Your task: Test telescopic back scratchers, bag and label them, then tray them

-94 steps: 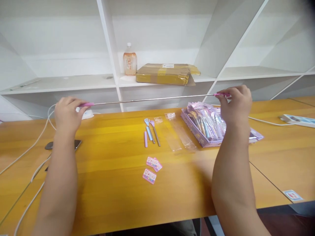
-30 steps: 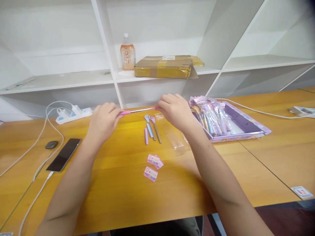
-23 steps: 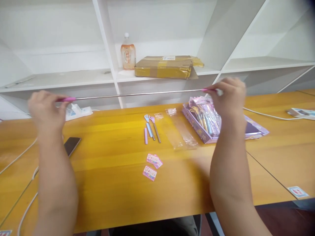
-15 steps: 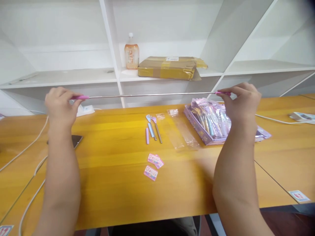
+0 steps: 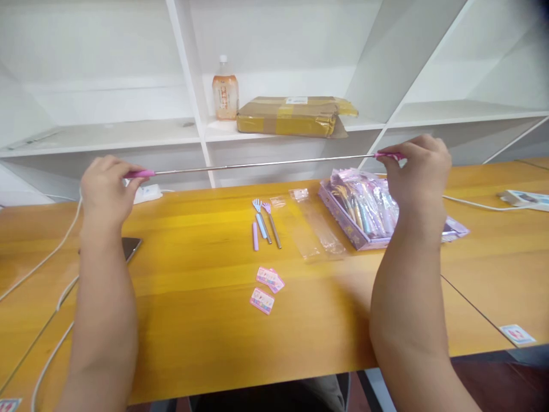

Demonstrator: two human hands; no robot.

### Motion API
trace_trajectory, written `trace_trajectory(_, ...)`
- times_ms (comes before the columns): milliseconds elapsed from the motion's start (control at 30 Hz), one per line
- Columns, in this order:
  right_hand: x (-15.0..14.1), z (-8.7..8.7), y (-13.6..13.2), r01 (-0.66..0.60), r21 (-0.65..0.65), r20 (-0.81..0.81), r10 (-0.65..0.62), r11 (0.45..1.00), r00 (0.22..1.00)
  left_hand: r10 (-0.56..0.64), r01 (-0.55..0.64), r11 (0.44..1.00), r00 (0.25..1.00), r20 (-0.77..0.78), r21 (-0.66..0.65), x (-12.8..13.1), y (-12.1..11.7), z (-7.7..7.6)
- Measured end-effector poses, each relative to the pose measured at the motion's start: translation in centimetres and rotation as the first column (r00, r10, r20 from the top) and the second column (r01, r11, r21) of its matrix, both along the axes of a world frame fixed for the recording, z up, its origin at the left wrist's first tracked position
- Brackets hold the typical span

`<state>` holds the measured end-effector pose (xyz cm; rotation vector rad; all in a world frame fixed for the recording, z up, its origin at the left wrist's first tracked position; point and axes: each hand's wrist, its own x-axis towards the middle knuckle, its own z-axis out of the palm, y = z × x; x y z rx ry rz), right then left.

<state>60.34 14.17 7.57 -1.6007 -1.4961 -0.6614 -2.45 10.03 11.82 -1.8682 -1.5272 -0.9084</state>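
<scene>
A thin telescopic metal rod [image 5: 263, 165] with pink ends is stretched out level above the wooden table [image 5: 206, 320]. My left hand [image 5: 109, 186] is closed round its pink handle at the left. The fingers of my right hand [image 5: 418, 169] pinch the pink tip at the right. Under the rod lie three small collapsed rods with claw heads [image 5: 263, 226], two clear plastic sleeves [image 5: 315, 226] and small pink cards [image 5: 266, 289]. A purple box of packaged rods [image 5: 364, 209] sits just below my right hand.
A phone [image 5: 130, 247] and white cables [image 5: 51, 297] lie at the left, with a power strip [image 5: 146, 193] behind. A drink bottle [image 5: 225, 96] and a brown parcel [image 5: 291, 116] stand on the white shelf. Another card [image 5: 517, 333] and a white device [image 5: 523, 199] lie at the right.
A second ago the rod was collapsed short between hands close together over the middle. Both hands have since pulled apart and drawn it out to full length, then held it there.
</scene>
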Motion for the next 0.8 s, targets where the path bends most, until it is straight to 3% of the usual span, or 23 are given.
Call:
trace_trajectory(267,0.2,0.1,-0.2,0.046,-0.062,0.065,-0.042,0.997,0.997,-0.032,0.032,0.999,0.999,0.01,0.016,-0.5,0.6,-0.5)
trace_trajectory(367,-0.9,1.1,-0.1,0.058,-0.077,0.121,-0.048,0.995,0.991,-0.095,0.095,0.995,0.994,-0.047,-0.004,0.9,0.7,-0.8)
trace_trajectory(433,-3.6,1.7,-0.3,0.01,-0.096,0.175,0.007,0.995,0.985,-0.164,0.162,0.986,0.981,-0.107,-0.029,3.8,0.5,-1.4)
trace_trajectory(500,-7.9,1.9,-0.9,-0.123,-0.139,0.252,0.155,0.983,0.955,-0.22,0.22,0.975,0.964,-0.151,-0.018,8.0,-0.2,-2.3)
trace_trajectory(567,-13.0,1.4,-1.7,-0.345,-0.207,0.346,0.398,0.916,0.85,-0.293,0.279,0.955,0.936,-0.194,-0.096,12.3,-1.2,-3.3)
trace_trajectory(633,-17.3,0.5,-2.3,-0.453,-0.249,0.404,0.517,0.856,0.755,-0.291,0.26,0.952,0.931,-0.22,-0.16,15.2,-2.2,-4.0)
trace_trajectory(700,-19.7,-0.4,-2.5,-0.5,-0.28,0.438,0.572,0.82,0.693,-0.299,0.254,0.941,0.934,-0.197,-0.222,16.3,-2.9,-4.2)
trace_trajectory(800,-20.1,-1.2,-2.3,-0.513,-0.319,0.404,0.604,0.797,0.687,-0.298,0.238,0.918,0.942,-0.155,-0.318,15.9,-3.1,-3.9)
